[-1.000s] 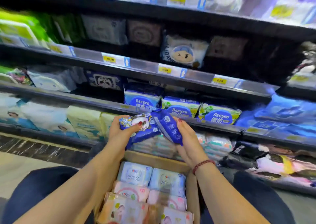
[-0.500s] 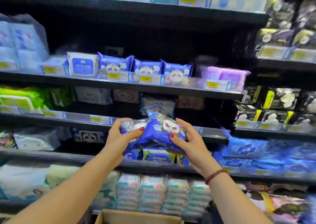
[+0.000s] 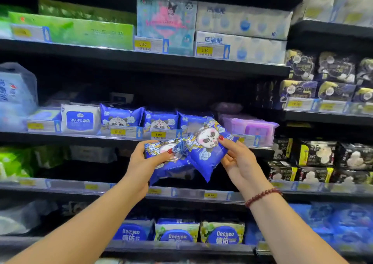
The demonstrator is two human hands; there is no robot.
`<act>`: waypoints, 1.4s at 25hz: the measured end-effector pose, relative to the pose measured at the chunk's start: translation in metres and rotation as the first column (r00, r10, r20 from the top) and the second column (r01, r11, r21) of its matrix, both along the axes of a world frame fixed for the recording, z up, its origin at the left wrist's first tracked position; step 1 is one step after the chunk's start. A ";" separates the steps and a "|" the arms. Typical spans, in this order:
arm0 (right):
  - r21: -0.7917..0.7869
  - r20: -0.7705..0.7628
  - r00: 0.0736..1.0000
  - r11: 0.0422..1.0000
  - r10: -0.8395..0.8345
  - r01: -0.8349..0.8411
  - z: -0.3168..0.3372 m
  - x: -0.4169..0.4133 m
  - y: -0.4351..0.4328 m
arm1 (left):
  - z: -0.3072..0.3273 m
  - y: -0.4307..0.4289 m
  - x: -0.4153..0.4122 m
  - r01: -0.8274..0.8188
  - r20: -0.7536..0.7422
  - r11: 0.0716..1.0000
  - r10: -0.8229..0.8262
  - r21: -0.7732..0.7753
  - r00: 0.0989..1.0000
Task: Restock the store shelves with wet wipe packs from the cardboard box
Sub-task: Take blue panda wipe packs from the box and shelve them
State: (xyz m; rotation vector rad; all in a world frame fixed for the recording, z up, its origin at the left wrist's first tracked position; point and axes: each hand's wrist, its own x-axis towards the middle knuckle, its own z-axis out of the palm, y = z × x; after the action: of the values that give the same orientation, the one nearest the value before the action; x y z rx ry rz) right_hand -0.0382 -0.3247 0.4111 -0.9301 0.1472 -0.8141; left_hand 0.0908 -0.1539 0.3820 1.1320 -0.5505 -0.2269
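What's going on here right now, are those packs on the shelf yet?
Not yet. A person is restocking and holds blue panda wet wipe packs in front of the shelves, the left hand gripping one pack and the right hand gripping another. The two packs overlap in the middle. They are raised to the shelf row of matching blue panda packs, next to a purple pack, but neither is set down. The cardboard box is out of view.

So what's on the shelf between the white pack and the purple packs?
In the head view, three blue panda packs stand in a row between the white pack and the purple packs.
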 end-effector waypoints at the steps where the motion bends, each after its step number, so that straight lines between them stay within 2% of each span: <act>1: 0.058 -0.034 0.999 0.998 0.009 -0.007 0.004 0.007 0.003 | 0.003 -0.005 0.000 0.008 -0.010 1.000 -0.008 -0.017 1.000; 4: 0.123 -0.174 0.985 0.992 0.018 0.004 0.009 0.030 0.012 | 0.011 -0.017 0.002 0.016 -0.044 0.999 -0.018 -0.051 0.999; 8: -0.005 -0.296 0.950 0.995 -0.096 0.099 0.017 0.048 0.016 | 0.017 -0.022 0.009 -0.016 -0.067 0.999 0.013 -0.051 0.998; 11: -0.075 -0.432 0.902 0.996 0.004 -0.040 0.015 0.046 0.026 | 0.021 -0.025 0.012 -0.035 -0.073 0.997 0.030 -0.069 0.997; 13: -0.058 -0.424 0.899 0.987 0.110 -0.148 0.011 0.045 0.028 | 0.022 -0.027 0.013 -0.045 -0.069 0.997 0.041 -0.063 0.997; 16: -0.077 -0.286 0.944 0.978 0.162 -0.192 0.010 0.043 0.023 | 0.021 -0.026 0.015 -0.052 -0.055 0.998 0.050 -0.043 0.997; 20: -0.225 -0.241 0.969 0.968 0.054 -0.110 0.019 0.037 0.010 | 0.022 -0.020 0.024 -0.046 0.000 0.998 0.046 -0.049 0.999; 22: -0.385 -0.277 0.959 0.921 -0.066 -0.048 0.031 0.030 -0.001 | 0.025 -0.018 0.028 -0.028 0.017 0.998 0.029 -0.058 0.999; 24: -0.615 -0.268 0.936 0.788 -0.228 0.016 0.051 0.026 -0.014 | 0.029 -0.017 0.032 -0.011 0.038 0.998 0.013 -0.066 0.999; 26: -0.804 -0.201 0.905 0.590 -0.374 0.065 0.079 0.023 -0.024 | 0.034 -0.019 0.040 -0.016 0.065 0.998 0.020 -0.056 0.998; 27: -0.891 -0.143 0.884 0.446 -0.446 0.081 0.094 0.022 -0.030 | 0.036 -0.020 0.044 -0.024 0.075 0.998 0.028 -0.050 0.997; 28: -0.962 -0.079 0.850 0.263 -0.520 0.072 0.108 0.023 -0.038 | 0.038 -0.021 0.047 -0.037 0.079 0.998 0.041 -0.047 0.996; 30: -0.996 0.003 0.798 -0.069 -0.602 -0.048 0.132 0.026 -0.050 | 0.040 -0.020 0.056 -0.065 0.069 0.997 0.068 -0.051 0.995; 31: -0.980 0.002 0.796 -0.161 -0.605 -0.120 0.140 0.029 -0.056 | 0.040 -0.019 0.060 -0.075 0.068 0.996 0.079 -0.057 0.995; 32: -0.961 -0.017 0.804 -0.213 -0.594 -0.178 0.145 0.033 -0.060 | 0.039 -0.015 0.064 -0.086 0.076 0.995 0.090 -0.059 0.993; 35: -0.914 -0.071 0.825 -0.295 -0.560 -0.280 0.147 0.054 -0.071 | 0.035 -0.004 0.077 -0.108 0.095 0.992 0.114 -0.068 0.989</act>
State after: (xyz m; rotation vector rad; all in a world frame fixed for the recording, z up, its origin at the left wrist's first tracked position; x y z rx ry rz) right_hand 0.0154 -0.3955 0.5584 -3.0087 0.0199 -0.7750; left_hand 0.1678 -0.1583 0.4167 1.1137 -0.5763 -0.0571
